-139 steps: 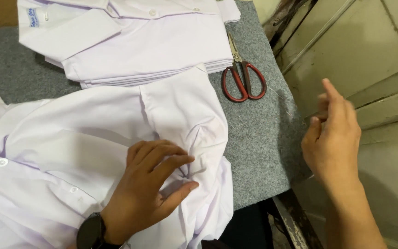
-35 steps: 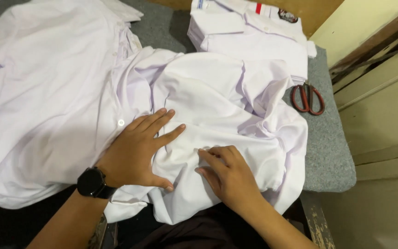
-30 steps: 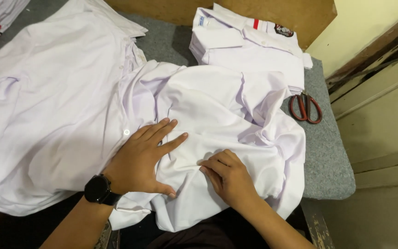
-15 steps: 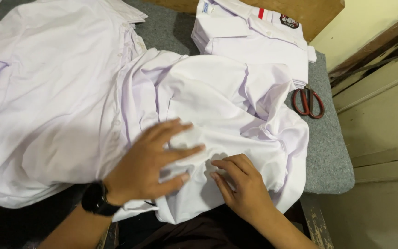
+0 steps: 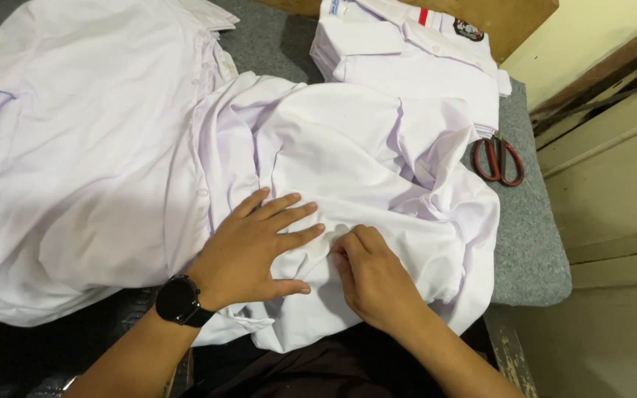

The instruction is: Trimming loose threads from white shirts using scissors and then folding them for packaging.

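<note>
A white shirt point(image 5: 348, 155) lies crumpled across the grey felt table point(image 5: 532, 243), its buttoned placket running down the left. My left hand point(image 5: 256, 247), with a black watch on the wrist, presses flat on the cloth near the front edge, fingers spread. Beside it my right hand point(image 5: 374, 276) rests on the same shirt, its fingertips curled and pinching a small fold of fabric right next to my left fingertips.
A stack of folded white shirts point(image 5: 407, 51) with a red mark and a badge sits at the back. Red-handled scissors point(image 5: 499, 158) lie on the felt at the right. More white cloth point(image 5: 60, 147) spreads over the left. A wooden wall stands right of the table.
My right hand came from off the table's right side onto the shirt beside my left hand. In the last second both hands shifted slightly and my left fingers flattened.
</note>
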